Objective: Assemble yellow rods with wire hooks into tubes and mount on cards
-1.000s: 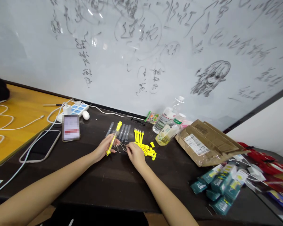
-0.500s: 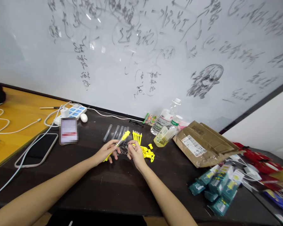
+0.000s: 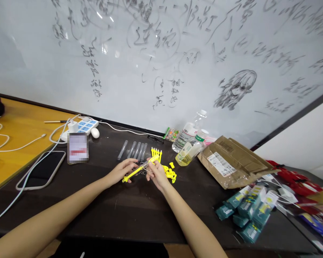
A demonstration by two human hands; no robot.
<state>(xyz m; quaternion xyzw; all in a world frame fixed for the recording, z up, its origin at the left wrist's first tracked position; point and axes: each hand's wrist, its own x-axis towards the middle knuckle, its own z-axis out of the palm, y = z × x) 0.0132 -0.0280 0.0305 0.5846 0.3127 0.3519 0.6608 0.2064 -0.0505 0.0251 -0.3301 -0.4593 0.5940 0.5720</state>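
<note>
A slim yellow tool with a clear middle section (image 3: 136, 173) lies slantwise between my hands, its upper end pointing right. My left hand (image 3: 120, 172) grips its lower yellow part, fingers curled round it. Near the clear section and upper yellow end, my right hand (image 3: 156, 175) is closed on the tool; a thin metal wire seems to show by its fingers. Bent wire hooks (image 3: 142, 172) lie partly hidden beneath the tool. Behind are several clear tubes (image 3: 134, 149) and a row of yellow rods (image 3: 156, 154). Small yellow caps (image 3: 171, 175) are heaped beside my right hand.
Two bottles (image 3: 187, 152) stand at the back, a snack packet (image 3: 171, 134) beside them. To the right lie a cardboard parcel (image 3: 231, 157) and several green boxes (image 3: 251, 208). A phone (image 3: 44, 170), power strip (image 3: 86, 126) and cables occupy the left. A whiteboard (image 3: 118, 89) rises behind.
The yellow tool has swung flatter and its upper end has moved right. My right hand has gone from the wire hooks to that end of the tool.
</note>
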